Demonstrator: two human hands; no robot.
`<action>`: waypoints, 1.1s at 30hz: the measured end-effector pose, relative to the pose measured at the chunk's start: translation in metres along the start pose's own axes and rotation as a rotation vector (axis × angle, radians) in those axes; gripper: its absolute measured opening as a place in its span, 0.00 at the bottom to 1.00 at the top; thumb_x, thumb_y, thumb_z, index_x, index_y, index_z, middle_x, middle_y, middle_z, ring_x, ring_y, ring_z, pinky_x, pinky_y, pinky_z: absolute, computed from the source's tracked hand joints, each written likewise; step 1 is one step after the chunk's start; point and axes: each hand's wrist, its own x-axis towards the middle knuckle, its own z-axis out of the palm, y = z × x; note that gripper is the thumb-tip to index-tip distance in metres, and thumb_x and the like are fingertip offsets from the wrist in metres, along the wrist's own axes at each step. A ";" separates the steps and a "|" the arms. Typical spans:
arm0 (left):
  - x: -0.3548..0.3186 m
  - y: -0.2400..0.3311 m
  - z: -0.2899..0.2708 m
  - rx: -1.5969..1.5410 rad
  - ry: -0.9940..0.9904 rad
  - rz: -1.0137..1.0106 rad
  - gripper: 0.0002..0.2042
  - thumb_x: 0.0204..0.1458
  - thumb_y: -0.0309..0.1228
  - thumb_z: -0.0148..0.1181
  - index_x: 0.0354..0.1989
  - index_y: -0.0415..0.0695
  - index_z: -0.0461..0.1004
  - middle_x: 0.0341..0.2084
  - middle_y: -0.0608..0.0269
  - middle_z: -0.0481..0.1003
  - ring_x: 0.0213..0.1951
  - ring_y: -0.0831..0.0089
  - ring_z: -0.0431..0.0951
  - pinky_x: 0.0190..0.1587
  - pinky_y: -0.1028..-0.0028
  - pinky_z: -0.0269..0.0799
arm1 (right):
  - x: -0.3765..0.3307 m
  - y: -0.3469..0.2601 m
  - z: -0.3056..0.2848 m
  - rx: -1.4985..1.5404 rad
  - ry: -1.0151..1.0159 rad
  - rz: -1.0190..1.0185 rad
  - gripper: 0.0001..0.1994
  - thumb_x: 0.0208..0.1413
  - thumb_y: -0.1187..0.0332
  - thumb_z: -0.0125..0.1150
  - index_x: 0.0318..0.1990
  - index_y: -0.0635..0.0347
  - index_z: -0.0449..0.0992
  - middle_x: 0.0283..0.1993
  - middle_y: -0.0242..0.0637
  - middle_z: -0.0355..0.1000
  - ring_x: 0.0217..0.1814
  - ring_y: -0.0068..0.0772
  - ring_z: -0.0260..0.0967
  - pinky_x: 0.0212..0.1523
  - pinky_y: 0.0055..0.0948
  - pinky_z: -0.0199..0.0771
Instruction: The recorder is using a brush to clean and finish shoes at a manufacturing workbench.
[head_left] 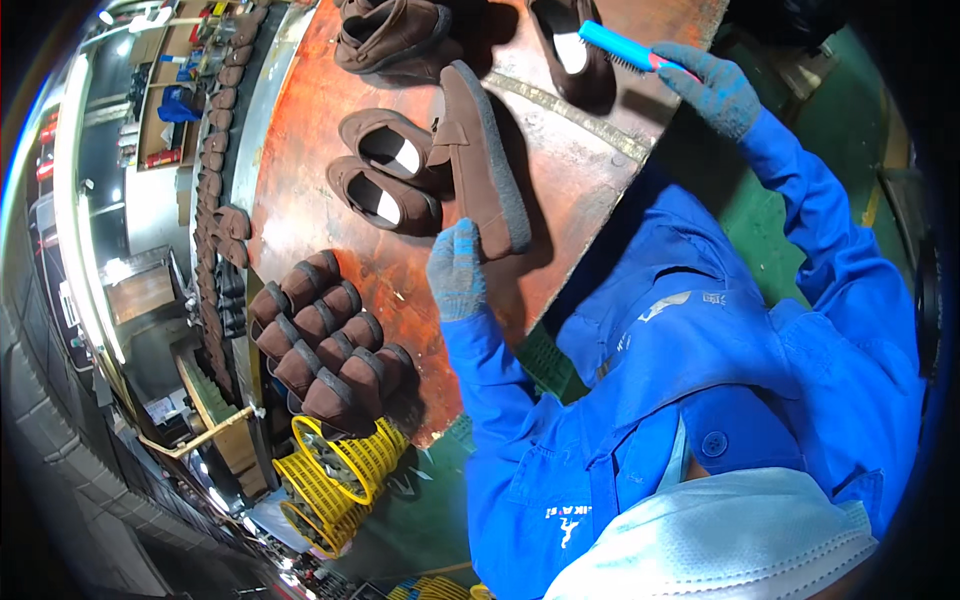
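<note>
A brown suede slip-on shoe stands tipped on its side near the middle of a round, rust-red desk, its grey sole turned toward the person. The left hand, in a grey knit glove, is curled about the shoe's heel end and steadies it. The right hand, gloved the same way, is raised well apart above the far edge of the desk, closed around the pink handle of a blue brush whose bristles point down over another brown shoe lying there.

Just left of the held shoe sits a pair of matching shoes, openings up and pale insoles showing. Further off, at the top, lies one more brown shoe. Nearer the person, a tidy block of brown shoes stands packed toe to heel (these look finished and set aside, though that is a judgement). The loose shoes seem to await brushing, so the work appears partway through.

Beyond the desk's rim, yellow wire baskets sit on the floor, and a long row of brown shoes runs along the left. The person wears a blue work jacket.
</note>
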 end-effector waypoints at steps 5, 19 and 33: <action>-0.047 -0.024 0.035 -0.086 0.111 0.028 0.11 0.62 0.32 0.55 0.35 0.35 0.76 0.26 0.66 0.75 0.30 0.79 0.71 0.32 0.74 0.69 | -0.037 -0.052 0.041 0.163 -0.178 0.005 0.18 0.62 0.64 0.60 0.57 0.60 0.75 0.44 0.38 0.79 0.47 0.22 0.73 0.50 0.27 0.74; -0.105 0.000 0.060 -0.007 0.342 -0.065 0.14 0.64 0.34 0.51 0.34 0.34 0.74 0.27 0.58 0.76 0.31 0.73 0.72 0.33 0.69 0.70 | 0.006 -0.061 0.118 -0.514 -0.375 -0.932 0.21 0.60 0.56 0.58 0.61 0.38 0.71 0.22 0.41 0.70 0.21 0.45 0.69 0.21 0.41 0.67; -0.118 -0.012 0.062 -0.040 0.365 -0.094 0.15 0.62 0.35 0.52 0.39 0.32 0.75 0.33 0.54 0.78 0.36 0.68 0.78 0.41 0.68 0.73 | 0.012 -0.073 0.134 -0.366 -0.371 -1.128 0.29 0.44 0.51 0.68 0.57 0.39 0.72 0.18 0.38 0.66 0.18 0.44 0.67 0.18 0.41 0.61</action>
